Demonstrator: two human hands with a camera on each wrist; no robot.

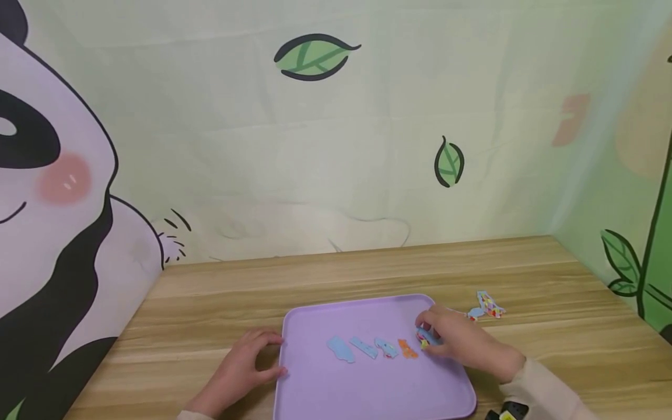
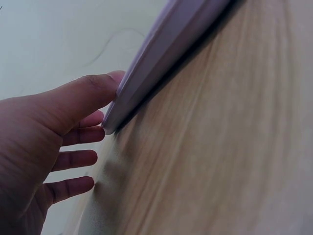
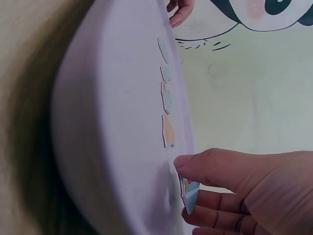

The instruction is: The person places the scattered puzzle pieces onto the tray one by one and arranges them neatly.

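A purple tray (image 1: pixel 367 385) lies on the table with a row of flat picture pieces on it. From left to right come a wide blue piece (image 1: pixel 341 349), a narrow blue piece (image 1: pixel 364 347), a blue piece with a coloured edge (image 1: pixel 386 347) and an orange piece (image 1: pixel 407 349). At the row's right end my right hand (image 1: pixel 457 338) pinches a blue picture piece (image 3: pixel 190 195) with colourful print between thumb and fingers, close over the tray. My left hand (image 1: pixel 244 364) rests at the tray's left rim, thumb and fingertips touching it, fingers loosely extended.
More coloured pieces (image 1: pixel 489 305) lie on the wooden table (image 1: pixel 220 297) beyond the tray's right edge, partly behind my right hand. A black object with a yellow mark (image 1: pixel 508 412) sits near my right sleeve. A wall covering (image 1: pixel 341 146) with panda and leaf drawings stands behind.
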